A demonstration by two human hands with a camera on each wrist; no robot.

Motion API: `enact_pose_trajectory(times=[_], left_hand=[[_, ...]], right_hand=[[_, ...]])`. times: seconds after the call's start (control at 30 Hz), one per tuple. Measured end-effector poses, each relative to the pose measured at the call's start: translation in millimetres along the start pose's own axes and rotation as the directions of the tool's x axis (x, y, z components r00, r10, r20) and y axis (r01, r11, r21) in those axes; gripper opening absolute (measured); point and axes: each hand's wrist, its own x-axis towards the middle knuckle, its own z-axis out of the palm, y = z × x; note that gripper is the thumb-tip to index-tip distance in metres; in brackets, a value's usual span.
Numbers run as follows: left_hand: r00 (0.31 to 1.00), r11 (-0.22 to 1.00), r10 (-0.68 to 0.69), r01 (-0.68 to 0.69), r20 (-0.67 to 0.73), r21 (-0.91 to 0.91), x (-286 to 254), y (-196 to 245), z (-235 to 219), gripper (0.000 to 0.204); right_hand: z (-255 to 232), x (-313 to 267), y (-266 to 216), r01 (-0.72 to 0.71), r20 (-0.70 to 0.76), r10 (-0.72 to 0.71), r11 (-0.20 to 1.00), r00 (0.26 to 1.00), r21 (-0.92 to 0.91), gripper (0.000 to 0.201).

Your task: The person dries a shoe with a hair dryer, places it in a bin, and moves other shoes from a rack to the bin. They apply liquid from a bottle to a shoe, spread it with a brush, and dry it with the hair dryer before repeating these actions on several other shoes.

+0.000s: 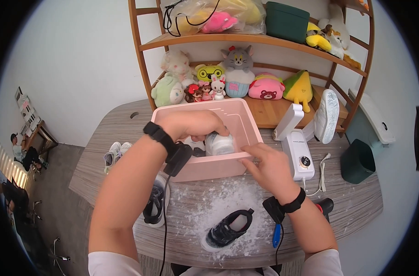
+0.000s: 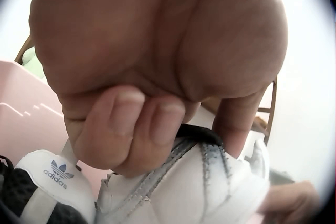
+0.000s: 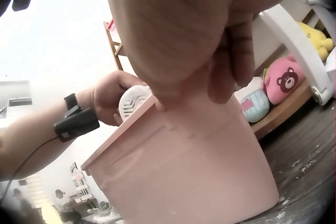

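My left hand (image 1: 205,124) reaches down into a pink plastic bin (image 1: 200,170) and grips a white sneaker (image 1: 219,145) at its collar, as the left wrist view shows. The shoe's patterned white sole (image 3: 134,102) pokes over the rim in the right wrist view. Beside it in the bin is a white-and-black adidas sneaker (image 2: 59,178). My right hand (image 1: 273,168) holds the bin's near right corner by the rim. On the table in front, a dark sneaker (image 1: 228,230) lies among scattered white flakes.
Another dark shoe (image 1: 154,202) stands under my left forearm, and pale sneakers (image 1: 115,154) sit farther left. At right are a white shoe dryer (image 1: 299,152) bearing a white shoe (image 1: 326,117), a blue handle (image 1: 276,236) and a green bin (image 1: 358,161). A toy-filled wooden shelf (image 1: 264,108) stands behind.
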Motion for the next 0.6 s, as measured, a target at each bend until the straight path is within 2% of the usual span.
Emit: enact_pose_trajectory(times=[0.07,0.1,0.17,0.23,0.27,0.3,0.37,0.4,0.47,0.5,0.53,0.6], left_hand=[[0.993,0.991,-0.119,0.117,0.022,0.066,13.8,-3.7,-0.1,0.023],[0.993,0.991,-0.115,0.113,0.026,0.066,15.2,-3.1,0.2,0.023],[0.990,0.954,-0.137,0.124,0.027,0.273,17.2,-2.3,1.0,0.024],[0.991,0.940,-0.124,0.100,0.053,0.326,18.3,-8.7,2.0,0.024],[0.991,0.925,-0.121,0.089,0.064,0.370,20.4,-9.9,3.7,0.025],[0.989,0.921,-0.134,0.104,0.056,0.375,22.0,-5.8,5.8,0.028],[0.995,0.915,-0.086,0.060,0.047,0.398,22.2,-12.9,7.1,0.030],[0.999,0.906,-0.044,0.027,0.030,0.422,22.1,-14.8,8.8,0.031],[1.000,0.898,-0.030,0.025,0.003,0.438,13.6,-5.0,11.2,0.031],[0.999,0.892,-0.026,0.037,-0.030,0.451,9.5,-2.6,11.9,0.032],[0.999,0.892,-0.026,0.037,-0.031,0.451,11.0,-5.4,12.2,0.032],[0.993,0.873,0.102,-0.063,-0.055,0.483,14.1,-16.2,10.5,0.032]], right_hand=[[-4.0,1.3,0.6,0.016,0.045,-0.017,1.000,0.999,0.006,0.032],[-10.0,2.1,-1.4,0.014,0.045,-0.014,1.000,0.999,0.002,0.032],[-24.7,3.8,-5.3,-0.104,-0.045,0.117,0.967,0.992,0.232,0.039],[-43.5,2.2,18.6,-0.122,-0.351,0.179,0.976,0.919,0.179,0.048],[-55.4,0.2,49.8,-0.088,-0.491,0.141,0.988,0.860,0.129,0.052],[-62.1,-3.4,51.1,-0.119,-0.446,0.162,0.985,0.880,0.124,0.061],[-94.8,-4.1,116.6,-0.334,-0.672,0.236,0.942,0.702,-0.018,0.080],[-99.1,-8.1,146.0,-0.340,-0.675,0.234,0.940,0.699,-0.025,0.080],[-95.5,-14.4,196.9,-0.486,-0.659,0.277,0.861,0.699,-0.153,0.097],[-92.8,-14.1,202.2,-0.474,-0.629,0.255,0.857,0.734,-0.205,0.103],[-93.9,-15.1,204.9,-0.473,-0.630,0.255,0.857,0.734,-0.205,0.103],[-97.0,-11.7,200.9,-0.524,-0.540,0.365,0.834,0.758,-0.173,0.101]])
